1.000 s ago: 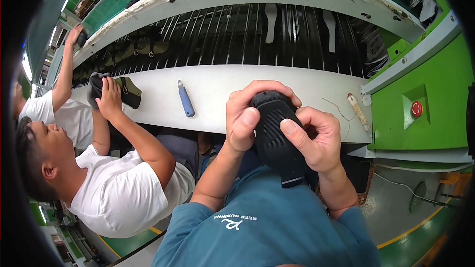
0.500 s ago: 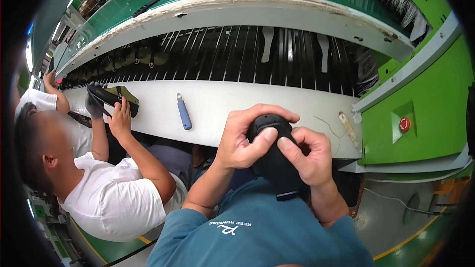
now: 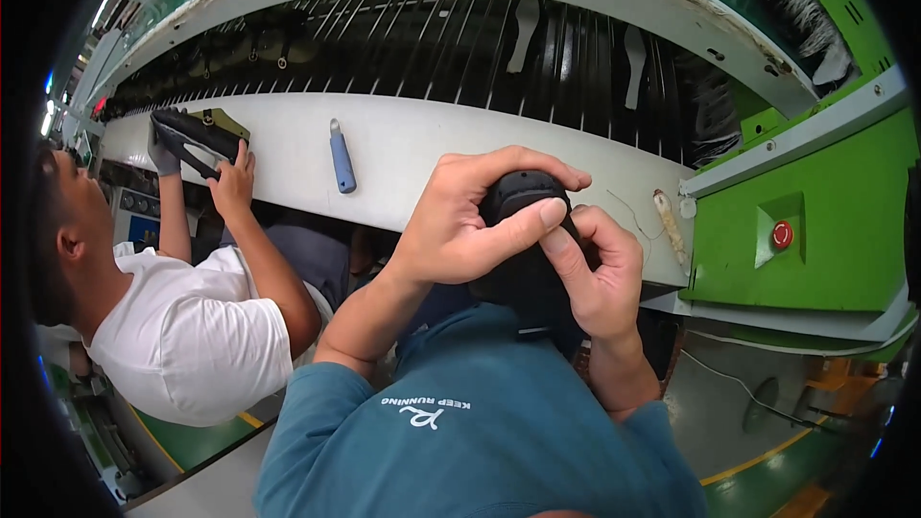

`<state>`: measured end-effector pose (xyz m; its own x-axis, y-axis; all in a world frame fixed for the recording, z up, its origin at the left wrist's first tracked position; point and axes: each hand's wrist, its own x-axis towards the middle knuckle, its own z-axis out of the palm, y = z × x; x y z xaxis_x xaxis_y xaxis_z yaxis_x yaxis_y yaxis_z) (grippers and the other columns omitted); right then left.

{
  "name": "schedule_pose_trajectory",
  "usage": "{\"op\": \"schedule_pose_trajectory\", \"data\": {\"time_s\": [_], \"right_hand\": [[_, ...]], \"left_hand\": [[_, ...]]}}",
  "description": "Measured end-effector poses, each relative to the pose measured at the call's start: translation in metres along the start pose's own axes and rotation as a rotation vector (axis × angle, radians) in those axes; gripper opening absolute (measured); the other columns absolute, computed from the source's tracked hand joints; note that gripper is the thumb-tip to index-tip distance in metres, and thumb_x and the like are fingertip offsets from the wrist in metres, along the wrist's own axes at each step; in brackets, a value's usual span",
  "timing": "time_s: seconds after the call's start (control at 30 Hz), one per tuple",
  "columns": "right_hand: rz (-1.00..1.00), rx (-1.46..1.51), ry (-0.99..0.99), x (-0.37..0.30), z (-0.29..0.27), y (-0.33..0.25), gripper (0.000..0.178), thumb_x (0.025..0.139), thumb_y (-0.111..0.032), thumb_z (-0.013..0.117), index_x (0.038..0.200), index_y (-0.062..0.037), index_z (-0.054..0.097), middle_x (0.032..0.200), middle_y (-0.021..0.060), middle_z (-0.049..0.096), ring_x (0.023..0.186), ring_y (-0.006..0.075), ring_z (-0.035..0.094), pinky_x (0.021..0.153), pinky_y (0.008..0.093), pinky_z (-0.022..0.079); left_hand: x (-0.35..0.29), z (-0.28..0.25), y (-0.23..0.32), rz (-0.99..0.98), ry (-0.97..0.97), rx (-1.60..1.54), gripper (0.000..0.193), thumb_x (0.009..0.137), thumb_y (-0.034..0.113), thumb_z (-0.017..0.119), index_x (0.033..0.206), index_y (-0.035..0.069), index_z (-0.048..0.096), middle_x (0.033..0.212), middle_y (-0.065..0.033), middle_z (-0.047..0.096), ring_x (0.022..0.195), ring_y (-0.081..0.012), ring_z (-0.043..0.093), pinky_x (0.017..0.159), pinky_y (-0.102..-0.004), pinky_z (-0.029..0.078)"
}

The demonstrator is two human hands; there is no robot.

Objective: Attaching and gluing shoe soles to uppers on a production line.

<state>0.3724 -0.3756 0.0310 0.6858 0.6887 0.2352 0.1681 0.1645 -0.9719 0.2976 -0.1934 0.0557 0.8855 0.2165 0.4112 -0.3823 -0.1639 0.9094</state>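
Observation:
Close to my chest, beyond the near edge of the white bench, I hold a black shoe [image 3: 526, 286] with its rounded end pointing away from me. My left hand [image 3: 456, 221] wraps over that end, fingers curled around the far side and thumb pressed on top. Against its right side, my right hand [image 3: 606, 273] grips with bent fingers, the thumb close to the left thumb. The shoe's lower part is dark and partly hidden by my hands. On the bench lies a blue-handled tool [image 3: 342, 161] with a short metal end.
The white bench [image 3: 432, 139] runs along a dark roller conveyor [image 3: 413, 48] carrying two pale strips. A pale-handled tool [image 3: 669, 223] with loose thread lies at right, before a green machine panel with a red button [image 3: 782, 235]. At left, a person holds an olive-and-black shoe [image 3: 206, 134].
My view has tilted, so the bench sits higher in the picture. My left thumb has slid rightward across the shoe's end. The co-worker's shoe has turned, showing more of its sole.

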Motion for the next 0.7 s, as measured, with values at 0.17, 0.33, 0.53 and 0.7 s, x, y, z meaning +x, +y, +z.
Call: {"op": "schedule_pose_trajectory", "data": {"time_s": [0.17, 0.33, 0.53, 0.7], "right_hand": [[-0.007, -0.041, 0.008, 0.005, 0.001, 0.002, 0.025, 0.105, -0.02, 0.077, 0.089, -0.0018, 0.067, 0.076, 0.0007, 0.069, 0.07, 0.0048, 0.059, 0.062, 0.0241, 0.047], [0.08, -0.048, -0.001, 0.023, 0.003, 0.001, 0.029, 0.102, -0.025, 0.08, 0.094, -0.0013, 0.066, 0.076, 0.002, 0.07, 0.071, 0.0067, 0.063, 0.063, 0.0257, 0.05], [0.037, -0.164, 0.078, 0.055, 0.001, 0.006, 0.04, 0.097, -0.035, 0.085, 0.101, -0.0001, 0.065, 0.087, 0.0073, 0.075, 0.077, 0.0102, 0.071, 0.069, 0.0273, 0.056], [0.105, -0.033, 0.075, 0.078, -0.008, 0.014, 0.038, 0.099, -0.035, 0.084, 0.1, -0.0018, 0.066, 0.087, 0.0037, 0.074, 0.076, 0.0073, 0.069, 0.067, 0.0242, 0.056]], "left_hand": [[0.004, -0.004, -0.005, -0.022, 0.0, -0.013, 0.031, 0.095, 0.015, 0.069, 0.117, -0.006, 0.077, 0.117, -0.024, 0.08, 0.107, -0.0293, 0.079, 0.098, -0.0404, 0.061], [0.015, -0.012, -0.009, -0.081, 0.024, -0.118, 0.036, 0.1, 0.019, 0.07, 0.126, -0.006, 0.076, 0.126, -0.0218, 0.078, 0.12, -0.0304, 0.074, 0.108, -0.0422, 0.056], [0.037, -0.012, -0.053, -0.089, 0.024, -0.407, 0.057, 0.118, 0.045, 0.045, 0.145, 0.0, 0.066, 0.131, -0.0162, 0.076, 0.122, -0.022, 0.071, 0.108, -0.0348, 0.055], [0.042, -0.001, -0.089, -0.098, 0.064, -0.384, 0.082, 0.118, 0.06, 0.019, 0.148, -0.004, 0.06, 0.125, -0.014, 0.074, 0.116, -0.0216, 0.071, 0.106, -0.0347, 0.055]]}}
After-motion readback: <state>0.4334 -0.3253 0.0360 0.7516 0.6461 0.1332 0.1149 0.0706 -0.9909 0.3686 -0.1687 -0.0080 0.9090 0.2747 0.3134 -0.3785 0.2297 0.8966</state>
